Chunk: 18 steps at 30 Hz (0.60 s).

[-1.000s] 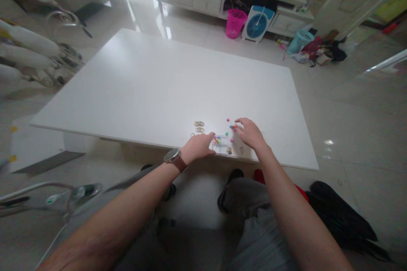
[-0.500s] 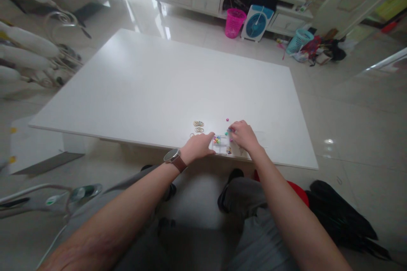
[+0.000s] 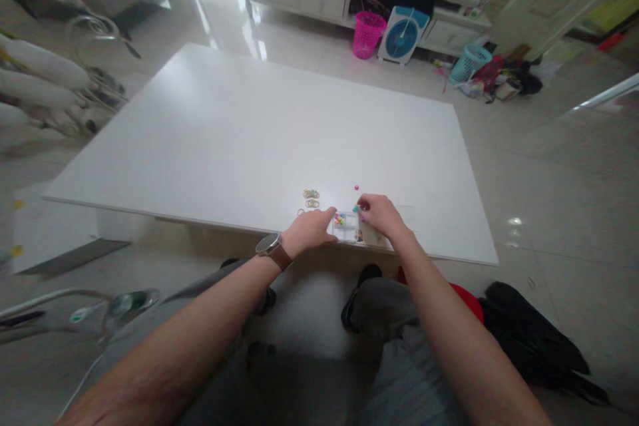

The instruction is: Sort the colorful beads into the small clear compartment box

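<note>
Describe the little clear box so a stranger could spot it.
At the near edge of the big white table, the left hand touches a small clear box. Unlike the loose rings nearby, it is transparent, with bright little pieces in one corner.

On the white counter (image 3: 269, 126), the left hand (image 3: 310, 229) steadies the clear box (image 3: 345, 227) of colorful beads (image 3: 340, 219), while the right hand (image 3: 380, 215) bends at its two o'clock beside a green bead (image 3: 355, 208).

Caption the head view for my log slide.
Left hand at a clear divided box, right hand among small bright pieces on a white table.
</note>
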Each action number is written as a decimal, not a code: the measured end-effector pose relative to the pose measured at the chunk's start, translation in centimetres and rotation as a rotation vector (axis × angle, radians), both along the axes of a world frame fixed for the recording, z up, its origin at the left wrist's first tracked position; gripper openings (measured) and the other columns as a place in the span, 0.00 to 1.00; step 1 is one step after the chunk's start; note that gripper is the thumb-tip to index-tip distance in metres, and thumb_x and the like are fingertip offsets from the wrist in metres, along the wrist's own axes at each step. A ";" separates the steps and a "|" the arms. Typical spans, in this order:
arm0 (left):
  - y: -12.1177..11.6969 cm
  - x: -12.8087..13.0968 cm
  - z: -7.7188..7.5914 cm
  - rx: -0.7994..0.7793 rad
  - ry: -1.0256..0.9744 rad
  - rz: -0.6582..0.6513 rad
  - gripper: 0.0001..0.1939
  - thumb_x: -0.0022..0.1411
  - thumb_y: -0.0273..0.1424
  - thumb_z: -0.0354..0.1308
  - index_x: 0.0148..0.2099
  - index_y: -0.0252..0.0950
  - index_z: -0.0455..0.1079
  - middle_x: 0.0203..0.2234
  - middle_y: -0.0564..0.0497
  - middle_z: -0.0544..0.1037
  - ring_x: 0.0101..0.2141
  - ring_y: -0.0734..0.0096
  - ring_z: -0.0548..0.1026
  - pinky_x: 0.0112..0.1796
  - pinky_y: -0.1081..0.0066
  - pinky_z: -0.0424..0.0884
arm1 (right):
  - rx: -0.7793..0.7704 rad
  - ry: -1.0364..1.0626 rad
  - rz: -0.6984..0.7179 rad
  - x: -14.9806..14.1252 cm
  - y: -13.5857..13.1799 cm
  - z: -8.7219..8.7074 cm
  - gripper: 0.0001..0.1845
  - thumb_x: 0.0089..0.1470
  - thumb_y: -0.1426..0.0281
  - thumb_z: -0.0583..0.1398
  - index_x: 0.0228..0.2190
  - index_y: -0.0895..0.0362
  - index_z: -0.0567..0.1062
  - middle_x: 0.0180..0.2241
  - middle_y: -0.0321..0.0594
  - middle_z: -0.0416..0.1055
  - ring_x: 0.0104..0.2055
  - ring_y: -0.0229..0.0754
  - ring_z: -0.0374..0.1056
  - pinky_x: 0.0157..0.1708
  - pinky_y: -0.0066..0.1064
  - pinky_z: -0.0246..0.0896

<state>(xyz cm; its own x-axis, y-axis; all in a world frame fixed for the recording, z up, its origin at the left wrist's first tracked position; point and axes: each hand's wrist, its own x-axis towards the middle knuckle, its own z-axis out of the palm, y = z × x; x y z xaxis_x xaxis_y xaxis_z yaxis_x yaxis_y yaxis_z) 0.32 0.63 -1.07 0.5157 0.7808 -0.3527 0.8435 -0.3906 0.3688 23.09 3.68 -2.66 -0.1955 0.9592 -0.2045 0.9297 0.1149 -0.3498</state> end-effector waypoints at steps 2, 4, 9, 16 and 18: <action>0.0 0.0 0.1 -0.005 -0.001 -0.001 0.29 0.61 0.44 0.63 0.60 0.40 0.63 0.45 0.40 0.80 0.45 0.49 0.79 0.41 0.62 0.72 | 0.013 0.022 0.010 0.5 0.1 0.2 0.14 0.49 0.80 0.63 0.39 0.58 0.80 0.38 0.41 0.79 0.38 0.41 0.70 0.38 0.28 0.58; 0.0 0.0 0.2 -0.009 -0.002 -0.004 0.29 0.61 0.44 0.63 0.60 0.40 0.62 0.45 0.40 0.80 0.46 0.49 0.79 0.42 0.62 0.72 | 0.038 0.031 0.005 1.1 0.3 0.4 0.13 0.49 0.80 0.64 0.38 0.58 0.80 0.38 0.41 0.79 0.38 0.40 0.70 0.39 0.28 0.59; 0.0 -0.1 0.2 -0.014 -0.003 -0.006 0.29 0.61 0.44 0.63 0.60 0.40 0.62 0.46 0.40 0.80 0.46 0.50 0.79 0.42 0.63 0.72 | 0.062 0.030 -0.041 2.2 0.5 0.7 0.07 0.57 0.76 0.62 0.35 0.57 0.81 0.38 0.41 0.79 0.36 0.40 0.70 0.38 0.28 0.59; 0.1 -0.1 0.2 0.000 -0.001 -0.012 0.29 0.61 0.44 0.63 0.60 0.39 0.62 0.46 0.40 0.80 0.45 0.49 0.79 0.41 0.62 0.72 | 0.025 -0.012 -0.022 1.6 0.2 0.1 0.09 0.57 0.77 0.62 0.39 0.59 0.81 0.42 0.44 0.77 0.39 0.40 0.70 0.41 0.28 0.60; 0.0 -0.1 0.3 -0.005 -0.001 -0.010 0.29 0.61 0.44 0.63 0.61 0.39 0.62 0.46 0.39 0.80 0.45 0.49 0.79 0.41 0.62 0.72 | 0.006 -0.032 -0.016 1.4 0.3 0.1 0.09 0.58 0.77 0.61 0.39 0.59 0.81 0.41 0.43 0.77 0.39 0.40 0.70 0.41 0.28 0.60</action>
<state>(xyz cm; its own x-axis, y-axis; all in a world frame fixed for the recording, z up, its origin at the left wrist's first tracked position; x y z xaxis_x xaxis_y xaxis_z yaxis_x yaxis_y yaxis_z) 0.27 0.65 -0.78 0.5242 0.7738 -0.3556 0.8389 -0.3975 0.3717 24.52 3.93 -2.60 -0.1730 0.9634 -0.2048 0.9424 0.1015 -0.3188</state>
